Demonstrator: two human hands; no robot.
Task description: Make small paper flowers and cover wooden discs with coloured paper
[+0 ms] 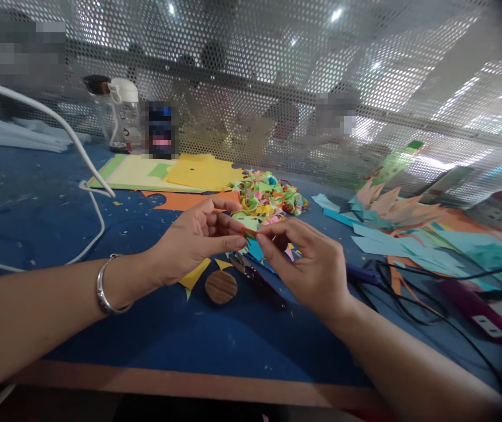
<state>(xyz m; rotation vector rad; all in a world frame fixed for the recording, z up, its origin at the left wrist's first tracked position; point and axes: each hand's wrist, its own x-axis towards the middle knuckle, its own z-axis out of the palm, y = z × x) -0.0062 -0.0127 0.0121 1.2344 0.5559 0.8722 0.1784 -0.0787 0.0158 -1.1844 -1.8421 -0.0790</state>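
Note:
Between my two hands is a small folded piece of orange and green paper (249,233), pinched from both sides above the table. My left hand (204,231), with a silver bangle at the wrist, grips its left end between thumb and fingers. The right end sits between the thumb and forefinger of my right hand (306,258). Just below, a round wooden disc (221,286) lies on the blue table, next to dark-handled scissors (263,281). Scraps of yellow paper (195,276) lie beside the disc. Behind my hands rises a pile of colourful paper pieces (268,193).
Yellow sheets (202,172) lie at the back, near two bottles (125,114) by a perforated metal screen (242,76). A white cable (66,126) arches at left. Blue paper strips (409,249), black cords (417,310) and a purple power strip (474,310) occupy the right.

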